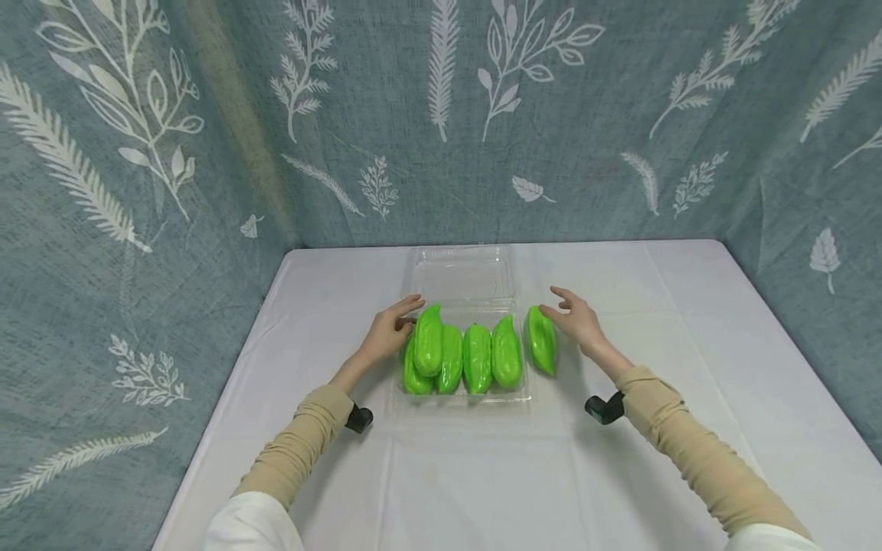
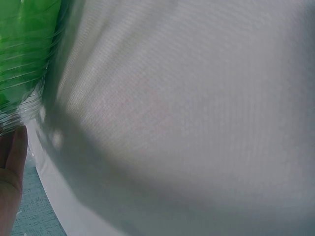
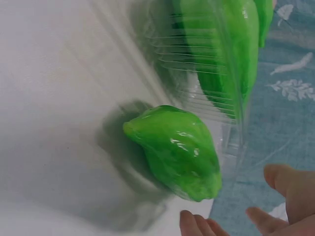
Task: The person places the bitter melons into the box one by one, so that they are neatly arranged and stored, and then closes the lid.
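A clear plastic clamshell box [image 1: 525, 386] holds several glossy green fruits, long and pointed like toy mangoes. One fruit [image 1: 429, 340] lies on top of others at the left end. My left hand [image 1: 387, 333] is at the box's left side, fingers loosely extended; in the left wrist view a fingertip [image 2: 20, 140] is against or very near the ribbed wall. Another green fruit [image 1: 540, 340] lies on the cloth right of the box. Beside its far end is my right hand [image 1: 580, 321], fingers spread; in the right wrist view a gap separates them from the fruit [image 3: 177, 152].
The box's lid [image 1: 463, 274] lies folded back, behind the filled half. A white cloth [image 1: 482, 474] covers the table, and a blue-green leaf-patterned curtain [image 1: 413, 184] hangs behind and at both sides. Dark wrist cameras [image 1: 605, 409] hang below the forearms.
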### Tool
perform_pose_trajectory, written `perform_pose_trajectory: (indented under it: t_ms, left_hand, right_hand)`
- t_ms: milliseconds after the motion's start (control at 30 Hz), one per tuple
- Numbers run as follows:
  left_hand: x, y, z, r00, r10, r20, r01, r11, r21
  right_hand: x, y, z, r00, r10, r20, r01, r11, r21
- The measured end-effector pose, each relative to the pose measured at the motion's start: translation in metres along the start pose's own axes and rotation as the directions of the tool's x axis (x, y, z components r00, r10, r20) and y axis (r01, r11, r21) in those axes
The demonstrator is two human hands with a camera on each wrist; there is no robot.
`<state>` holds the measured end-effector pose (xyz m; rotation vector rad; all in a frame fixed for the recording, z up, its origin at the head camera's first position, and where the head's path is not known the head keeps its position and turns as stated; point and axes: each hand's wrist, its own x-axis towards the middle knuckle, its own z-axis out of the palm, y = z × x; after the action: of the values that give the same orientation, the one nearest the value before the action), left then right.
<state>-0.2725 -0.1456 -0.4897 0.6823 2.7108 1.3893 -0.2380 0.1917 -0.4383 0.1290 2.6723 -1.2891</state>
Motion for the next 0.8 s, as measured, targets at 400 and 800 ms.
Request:
perform_pose_trajectory:
  t_ms: [400,800]
  left_hand:
    - [0.0,-0.003,0.002,1.0,0.001,-0.005,-0.001,1.0,-0.013]
    - [0.002,0.004,-0.001,1.0,-0.016,-0.005,0.016,1.0,-0.001]
  right_hand:
    - [0.001,0.006,0.013,0.997,0.014,0.078,-0.01,0.999,-0.047]
    - [0.002,0.019,0.026,0.997,-0.029,0.069,0.037,0.992,-0.119]
